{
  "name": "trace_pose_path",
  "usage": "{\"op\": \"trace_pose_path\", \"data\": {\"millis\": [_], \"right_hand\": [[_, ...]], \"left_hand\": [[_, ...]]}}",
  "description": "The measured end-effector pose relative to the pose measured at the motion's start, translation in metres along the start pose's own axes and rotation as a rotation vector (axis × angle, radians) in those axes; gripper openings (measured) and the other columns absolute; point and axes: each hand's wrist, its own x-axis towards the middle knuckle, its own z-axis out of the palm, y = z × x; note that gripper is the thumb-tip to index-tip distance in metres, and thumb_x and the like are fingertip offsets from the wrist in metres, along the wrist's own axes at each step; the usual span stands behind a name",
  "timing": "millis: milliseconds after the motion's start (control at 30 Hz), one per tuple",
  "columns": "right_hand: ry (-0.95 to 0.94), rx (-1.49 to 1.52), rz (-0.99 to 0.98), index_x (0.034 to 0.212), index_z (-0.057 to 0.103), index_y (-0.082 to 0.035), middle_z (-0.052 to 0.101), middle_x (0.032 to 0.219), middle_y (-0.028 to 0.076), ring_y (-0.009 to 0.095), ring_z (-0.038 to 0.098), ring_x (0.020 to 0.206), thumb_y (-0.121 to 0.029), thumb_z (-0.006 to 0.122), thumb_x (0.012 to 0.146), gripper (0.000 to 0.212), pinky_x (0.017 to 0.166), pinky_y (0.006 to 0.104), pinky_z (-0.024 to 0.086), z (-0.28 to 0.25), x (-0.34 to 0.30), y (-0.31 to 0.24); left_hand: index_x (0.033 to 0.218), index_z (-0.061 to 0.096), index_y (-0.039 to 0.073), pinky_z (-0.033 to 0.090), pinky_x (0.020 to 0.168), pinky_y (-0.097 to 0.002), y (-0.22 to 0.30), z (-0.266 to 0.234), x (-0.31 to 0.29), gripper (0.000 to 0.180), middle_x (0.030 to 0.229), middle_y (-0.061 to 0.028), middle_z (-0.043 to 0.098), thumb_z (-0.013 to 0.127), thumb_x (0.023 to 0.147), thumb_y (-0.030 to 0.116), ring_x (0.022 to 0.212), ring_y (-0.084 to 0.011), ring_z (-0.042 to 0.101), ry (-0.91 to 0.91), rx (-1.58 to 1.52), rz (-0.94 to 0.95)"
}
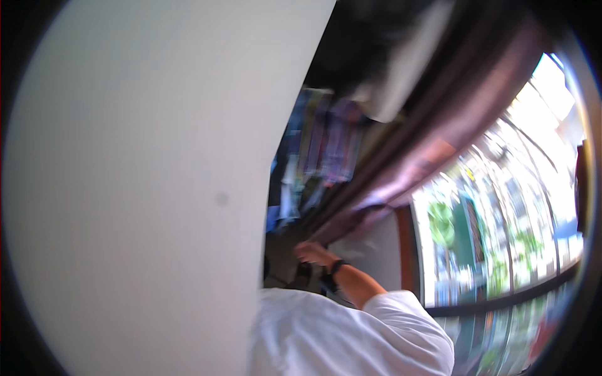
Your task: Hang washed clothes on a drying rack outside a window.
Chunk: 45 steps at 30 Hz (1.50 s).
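Observation:
My right hand [311,253] reaches forward, low in the middle of the view, with a dark band [337,267] round the wrist. Motion blur smears its fingers, so whether they are closed on anything does not show. Just above it is the lower end of a long mauve curtain [407,166]; I cannot tell if the hand touches the cloth. A big pale, flat panel [144,188] fills the left half, close by. My left hand is not in view.
Behind the panel's edge, hanging clothes [326,135] in several colours show blurred. On the right is a bright window [501,207] with dark curved bars and green plants outside. Below the curtain stands a grey wall section [376,250] beside a brown frame [409,254].

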Motion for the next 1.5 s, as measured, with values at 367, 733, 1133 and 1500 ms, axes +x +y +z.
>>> {"op": "trace_pose_path", "data": {"millis": [367, 733, 1133, 1500], "right_hand": [[0.434, -1.29, -1.071, 0.133, 0.036, -0.008, 0.055, 0.115, 0.015, 0.03, 0.051, 0.113, -0.024, 0.058, 0.089, 0.052, 0.096, 0.0391, 0.04, 0.456, -0.097, -0.266], [0.459, -1.078, -0.171, 0.103, 0.059, -0.01, 0.067, 0.082, 0.011, 0.025, 0.065, 0.079, -0.024, 0.06, 0.085, 0.023, 0.07, 0.034, 0.05, 0.298, 0.06, -0.106], [0.607, -0.537, -0.089, 0.098, 0.059, -0.004, 0.064, 0.092, 0.017, 0.031, 0.063, 0.085, -0.03, 0.057, 0.086, 0.029, 0.073, 0.0384, 0.049, 0.379, 0.312, 0.09], [0.549, 0.08, -0.068, 0.097, 0.051, -0.002, 0.058, 0.068, 0.008, 0.016, 0.063, 0.059, -0.024, 0.037, 0.098, 0.027, 0.052, 0.0278, 0.052, 0.4, 0.201, 0.0]], "left_hand": [[0.138, 0.023, -0.005, 0.029, 0.107, -0.0381, -0.042, -0.012, 0.032, 0.097, 0.139, -0.026, 0.034, 0.07, 0.071, 0.046, 0.129, -0.0367, 0.034, 0.026, -0.418, -0.022], [0.128, 0.039, 0.001, 0.046, 0.086, -0.0476, -0.07, -0.067, -0.019, 0.066, 0.121, -0.0223, 0.049, 0.068, 0.075, 0.026, 0.106, -0.0391, 0.052, 0.187, -0.252, -0.264], [0.105, 0.051, 0.004, 0.047, 0.065, -0.0381, -0.076, 0.0, 0.018, 0.028, 0.077, -0.0179, 0.06, 0.059, 0.084, 0.021, 0.072, -0.0294, 0.061, 0.304, -0.516, -0.287], [0.084, 0.059, 0.001, 0.034, 0.048, -0.0224, 0.03, -0.105, -0.128, 0.02, 0.063, 0.0014, 0.048, 0.048, 0.094, 0.014, 0.055, -0.0059, 0.044, 0.153, -0.804, 0.032]]}}
